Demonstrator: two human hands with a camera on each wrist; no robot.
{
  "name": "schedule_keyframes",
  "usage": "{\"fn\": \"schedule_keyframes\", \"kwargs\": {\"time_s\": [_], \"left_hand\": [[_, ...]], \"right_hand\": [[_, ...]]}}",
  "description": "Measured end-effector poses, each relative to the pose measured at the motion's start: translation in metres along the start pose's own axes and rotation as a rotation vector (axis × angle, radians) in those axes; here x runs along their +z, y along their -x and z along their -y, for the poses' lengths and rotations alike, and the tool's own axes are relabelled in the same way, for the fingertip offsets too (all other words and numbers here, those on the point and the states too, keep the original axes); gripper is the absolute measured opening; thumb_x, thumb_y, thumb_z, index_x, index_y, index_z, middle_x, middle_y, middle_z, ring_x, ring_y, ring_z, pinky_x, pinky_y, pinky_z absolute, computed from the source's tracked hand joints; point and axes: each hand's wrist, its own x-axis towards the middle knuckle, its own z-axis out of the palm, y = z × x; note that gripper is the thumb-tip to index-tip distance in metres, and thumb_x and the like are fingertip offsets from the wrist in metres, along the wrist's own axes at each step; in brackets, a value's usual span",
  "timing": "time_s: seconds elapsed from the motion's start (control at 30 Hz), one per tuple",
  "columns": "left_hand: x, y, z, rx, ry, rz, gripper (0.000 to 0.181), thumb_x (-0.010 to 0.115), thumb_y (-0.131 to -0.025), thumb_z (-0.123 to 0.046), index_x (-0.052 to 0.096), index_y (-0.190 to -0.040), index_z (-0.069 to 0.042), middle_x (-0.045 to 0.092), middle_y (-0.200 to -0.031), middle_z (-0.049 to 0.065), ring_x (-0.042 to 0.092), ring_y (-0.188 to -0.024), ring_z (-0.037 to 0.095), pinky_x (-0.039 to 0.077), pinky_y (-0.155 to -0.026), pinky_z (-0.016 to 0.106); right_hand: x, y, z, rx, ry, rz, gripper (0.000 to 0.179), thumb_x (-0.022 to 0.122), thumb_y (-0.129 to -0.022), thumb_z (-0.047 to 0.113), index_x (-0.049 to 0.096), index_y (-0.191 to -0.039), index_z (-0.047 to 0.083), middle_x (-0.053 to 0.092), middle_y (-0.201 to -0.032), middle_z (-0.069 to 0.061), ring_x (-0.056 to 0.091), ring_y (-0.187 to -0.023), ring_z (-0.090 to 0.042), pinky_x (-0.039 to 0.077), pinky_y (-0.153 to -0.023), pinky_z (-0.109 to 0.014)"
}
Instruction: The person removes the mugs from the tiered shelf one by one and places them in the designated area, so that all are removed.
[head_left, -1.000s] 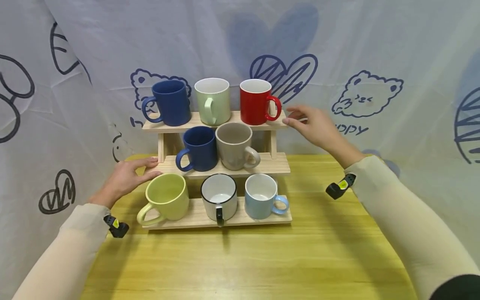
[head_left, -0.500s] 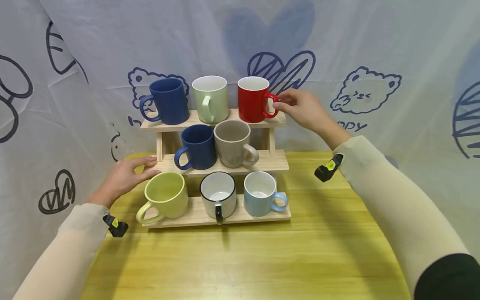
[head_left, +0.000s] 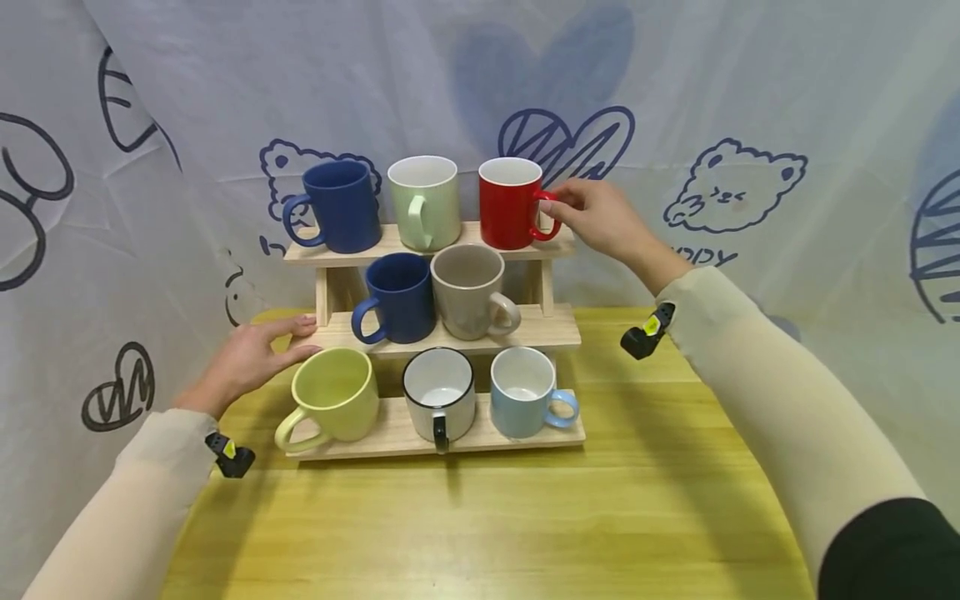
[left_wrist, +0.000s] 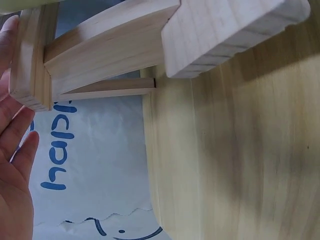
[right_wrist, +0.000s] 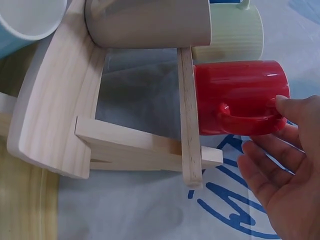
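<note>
The outstretched right hand [head_left: 602, 218] seemingly pinches the red mug [head_left: 508, 207].

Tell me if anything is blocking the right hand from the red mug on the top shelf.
Nothing visible is: the right hand already pinches the handle of the red mug. The pale green mug stands on the mug's other side, apart from it and out of the way.
</note>
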Motion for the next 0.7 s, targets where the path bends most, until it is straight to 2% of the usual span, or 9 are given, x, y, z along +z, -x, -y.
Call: {"fn": "schedule_keyframes", "kwargs": {"time_s": [0.13, 0.23, 0.4, 0.5, 0.7], "left_hand": [[0.0019, 0.0032, 0.0016, 0.062, -0.016, -0.013, 0.038, 0.069, -0.093, -0.033, 0.068, -0.125, -0.012, 0.061, -0.132, 0.014, 0.056, -0.117, 0.042, 0.042, -0.094, 0.064], [-0.0008, 0.0024, -0.0009, 0.093, -0.030, 0.015, 0.037, 0.067, -0.094, -0.030, 0.068, -0.125, -0.011, 0.059, -0.133, 0.016, 0.054, -0.120, 0.043, 0.040, -0.097, 0.064], [-0.0064, -0.0033, -0.0066, 0.059, -0.041, 0.137, 0.043, 0.060, -0.098, -0.037, 0.063, -0.133, -0.011, 0.052, -0.140, 0.020, 0.046, -0.127, 0.045, 0.035, -0.102, 0.064], [-0.0076, -0.0043, -0.0067, 0.041, -0.045, 0.175, 0.045, 0.058, -0.099, -0.038, 0.060, -0.136, -0.012, 0.049, -0.142, 0.021, 0.045, -0.128, 0.046, 0.035, -0.102, 0.065], [-0.0062, -0.0055, -0.0040, 0.069, -0.056, 0.146, 0.043, 0.060, -0.098, -0.036, 0.060, -0.135, -0.013, 0.050, -0.142, 0.019, 0.047, -0.126, 0.046, 0.037, -0.101, 0.063]], "right_hand": [[0.0033, -0.0017, 0.0001, -0.015, -0.026, 0.006, 0.038, 0.055, -0.100, 0.035, 0.063, -0.125, 0.008, 0.065, -0.105, -0.012, 0.053, -0.094, -0.025, 0.046, -0.077, -0.034], [0.0055, -0.0020, -0.0017, -0.019, -0.055, 0.010, 0.038, 0.055, -0.101, 0.035, 0.063, -0.124, 0.007, 0.065, -0.106, -0.013, 0.055, -0.095, -0.025, 0.047, -0.079, -0.035], [0.0087, -0.0029, -0.0067, -0.008, -0.125, 0.014, 0.037, 0.055, -0.101, 0.033, 0.063, -0.122, 0.004, 0.067, -0.110, -0.015, 0.060, -0.100, -0.026, 0.051, -0.089, -0.038], [0.0098, -0.0033, -0.0076, 0.011, -0.172, 0.029, 0.039, 0.056, -0.100, 0.034, 0.063, -0.124, 0.004, 0.067, -0.112, -0.015, 0.062, -0.102, -0.026, 0.052, -0.093, -0.040], [0.0081, -0.0027, -0.0054, 0.051, -0.315, 0.041, 0.036, 0.055, -0.101, 0.028, 0.062, -0.125, 0.002, 0.066, -0.114, -0.017, 0.063, -0.103, -0.026, 0.053, -0.093, -0.039]]}}
